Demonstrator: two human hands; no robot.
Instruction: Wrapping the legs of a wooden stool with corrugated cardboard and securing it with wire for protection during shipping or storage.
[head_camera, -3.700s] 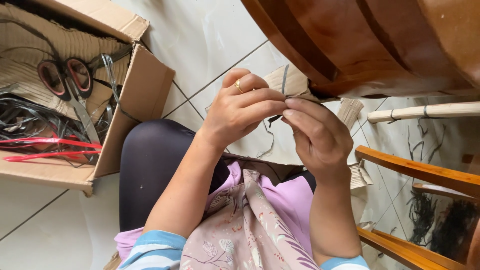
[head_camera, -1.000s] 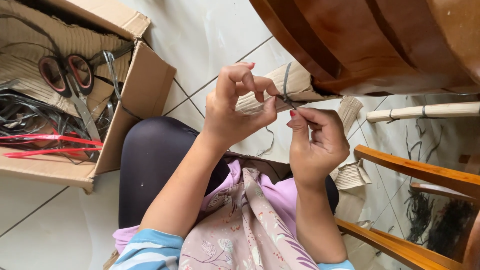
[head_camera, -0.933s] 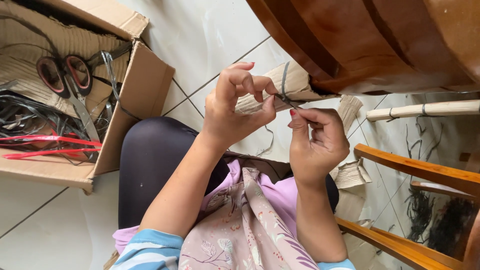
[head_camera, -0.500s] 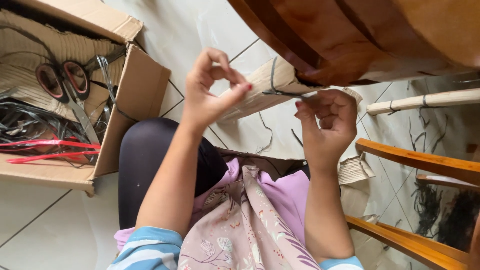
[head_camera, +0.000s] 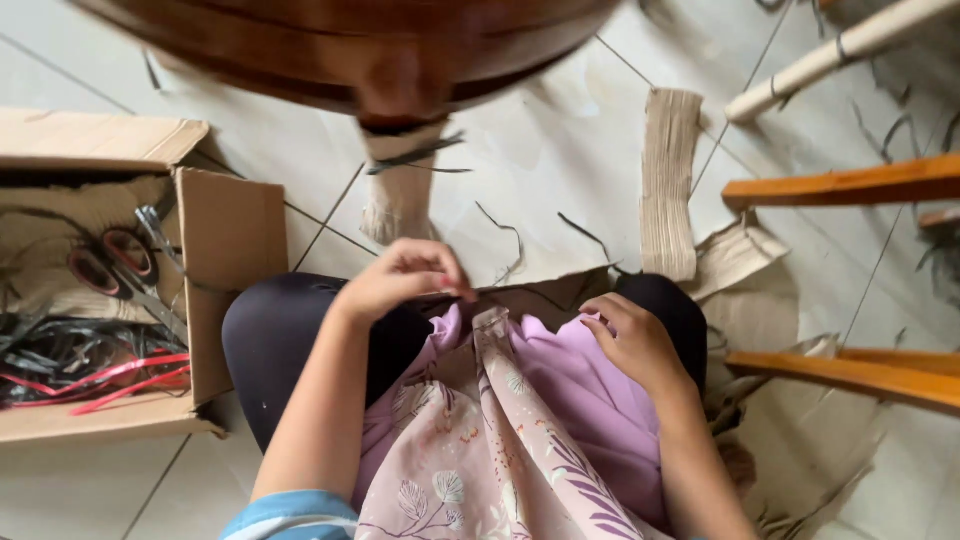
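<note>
Both hands' curled fingers on lap cloth

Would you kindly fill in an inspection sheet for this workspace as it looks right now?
Surface: pale tiled floor, person seated on it.
Job's things: tied bundle of tan strips under the brown wooden furniture, bound with a dark tie; not held.
Clutter: flat tan strip, torn cardboard pieces, loose dark scraps.
Hands: left hand and right hand low at the lap, on the pink cloth; grasp unclear.
Cables: nothing seen; dark and red strips in the cardboard box with scissors.
Surroundings: orange wooden rails, pale tied rod.
</note>
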